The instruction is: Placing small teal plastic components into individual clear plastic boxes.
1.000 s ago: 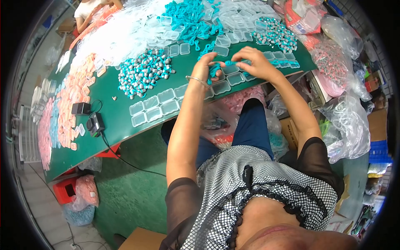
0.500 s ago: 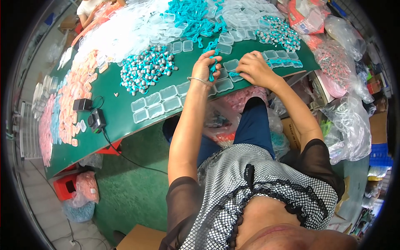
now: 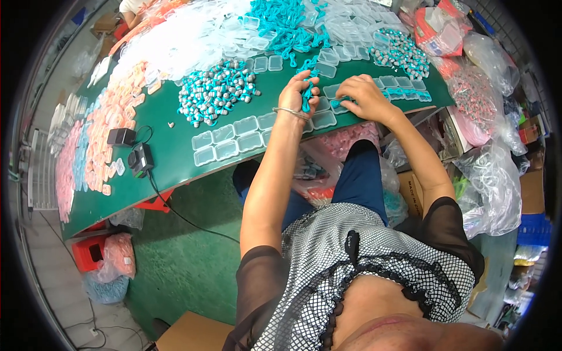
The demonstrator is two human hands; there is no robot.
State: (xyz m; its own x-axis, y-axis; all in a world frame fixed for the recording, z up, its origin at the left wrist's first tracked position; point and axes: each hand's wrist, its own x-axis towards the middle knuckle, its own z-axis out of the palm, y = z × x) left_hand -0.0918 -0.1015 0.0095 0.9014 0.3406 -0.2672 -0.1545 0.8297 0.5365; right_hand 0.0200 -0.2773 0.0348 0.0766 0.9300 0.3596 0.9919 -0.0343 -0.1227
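My left hand (image 3: 297, 98) is closed loosely, palm up, around a bunch of teal looped cords (image 3: 307, 98). Just right of it, my right hand (image 3: 366, 98) pinches a teal cord (image 3: 349, 105) low over an open clear plastic case (image 3: 331, 92); its fingertips partly hide the cord. Open clear cases (image 3: 224, 150) stand in a double row along the table's near edge, running from the left to under my hands. Past my right hand, further cases (image 3: 404, 95) have teal cords lying in them.
On the green table (image 3: 167, 161) lie a heap of grey-and-teal plugs (image 3: 213, 90), a teal cord pile (image 3: 281, 29), clear cases (image 3: 175, 44), smaller teal-and-grey pieces (image 3: 401, 52) and peach cases (image 3: 120, 111). Black devices (image 3: 139, 159) trail a cable. Someone's arm (image 3: 132, 17) shows far left.
The whole view has shifted slightly, so the table appears further right. Both hands keep nearly the same places over the cases, with the right fingers slightly changed around the cord.
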